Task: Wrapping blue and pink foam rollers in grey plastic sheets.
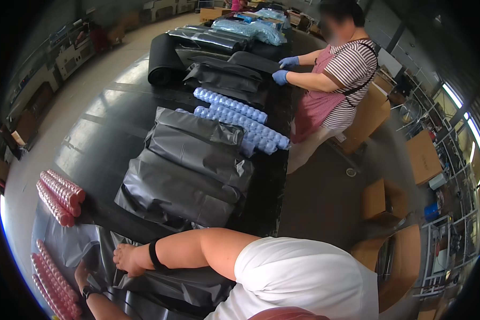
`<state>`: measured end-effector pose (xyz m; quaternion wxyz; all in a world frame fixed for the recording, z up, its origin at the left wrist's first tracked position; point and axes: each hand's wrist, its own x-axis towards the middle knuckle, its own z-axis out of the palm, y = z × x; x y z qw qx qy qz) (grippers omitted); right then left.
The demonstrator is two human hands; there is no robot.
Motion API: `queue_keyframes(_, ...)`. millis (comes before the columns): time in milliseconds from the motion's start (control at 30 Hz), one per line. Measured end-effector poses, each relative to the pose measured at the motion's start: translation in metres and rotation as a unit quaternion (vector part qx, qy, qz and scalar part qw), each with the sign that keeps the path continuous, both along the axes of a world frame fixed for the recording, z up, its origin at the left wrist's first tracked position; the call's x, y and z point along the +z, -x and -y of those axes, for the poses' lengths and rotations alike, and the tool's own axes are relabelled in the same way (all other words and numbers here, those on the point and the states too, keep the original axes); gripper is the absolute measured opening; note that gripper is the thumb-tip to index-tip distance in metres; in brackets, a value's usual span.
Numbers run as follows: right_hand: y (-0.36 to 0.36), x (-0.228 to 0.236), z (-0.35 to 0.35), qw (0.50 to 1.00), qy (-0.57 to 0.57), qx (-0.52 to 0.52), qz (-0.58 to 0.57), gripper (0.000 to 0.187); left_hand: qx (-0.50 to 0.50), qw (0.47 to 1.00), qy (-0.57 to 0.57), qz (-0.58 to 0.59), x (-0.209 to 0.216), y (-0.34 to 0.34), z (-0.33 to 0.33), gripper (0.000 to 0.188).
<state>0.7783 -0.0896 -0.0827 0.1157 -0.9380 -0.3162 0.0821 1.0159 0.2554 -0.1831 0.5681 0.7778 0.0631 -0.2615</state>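
Observation:
My right hand (pixel 127 260), with a black band on the wrist, reaches across to the left, its fingers curled into a dark grey plastic bag (pixel 170 284) on the black table. My left hand (pixel 82 273), with a watch on its wrist, grips the same bag at its left edge. Sleeves of stacked pink cups (pixel 52 285) lie just left of my left hand. More pink stacks (pixel 58 196) lie a little farther up the table.
Several filled grey bags (pixel 189 165) are piled along the black table (pixel 106 122). Beyond them lie sleeves of blue cups (pixel 250 130). A co-worker in a striped shirt and blue gloves (pixel 280 77) handles bags at the far end. Cardboard boxes (pixel 424 157) stand on the right.

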Motion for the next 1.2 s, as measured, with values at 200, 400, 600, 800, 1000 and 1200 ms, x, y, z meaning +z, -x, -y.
queue_keyframes(200, -0.004, 0.003, 0.0, 0.999, 0.049, -0.002, -0.021, 0.053, 0.186, 0.937, 0.296, 0.015, 0.037, 0.013, 0.028, 0.034)
queue_keyframes(400, -0.007, -0.027, 0.003, 0.987, -0.156, 0.01, 0.041, 0.05, -0.173, 0.696, -0.323, 0.618, 0.12, 0.113, 0.011, 0.025)
queue_keyframes(600, 0.021, -0.052, 0.065, 0.946, -0.266, 0.036, 0.181, 0.053, -0.299, 0.844, -0.031, 0.445, 0.164, 0.295, 0.153, 0.05)
queue_keyframes(800, 0.102, -0.03, 0.136, 0.909, -0.394, -0.081, 0.106, 0.064, -0.349, 0.869, -0.083, 0.342, 0.15, 0.379, 0.181, 0.062)
queue_keyframes(1000, 0.188, 0.042, 0.185, 0.859, -0.435, -0.115, -0.244, 0.09, -0.087, 0.992, 0.076, 0.049, 0.138, 0.401, 0.184, 0.038)
queue_keyframes(1200, 0.191, 0.036, 0.161, 0.771, -0.536, -0.242, -0.244, 0.105, -0.247, 0.875, -0.022, 0.416, 0.124, 0.444, 0.187, 0.034)
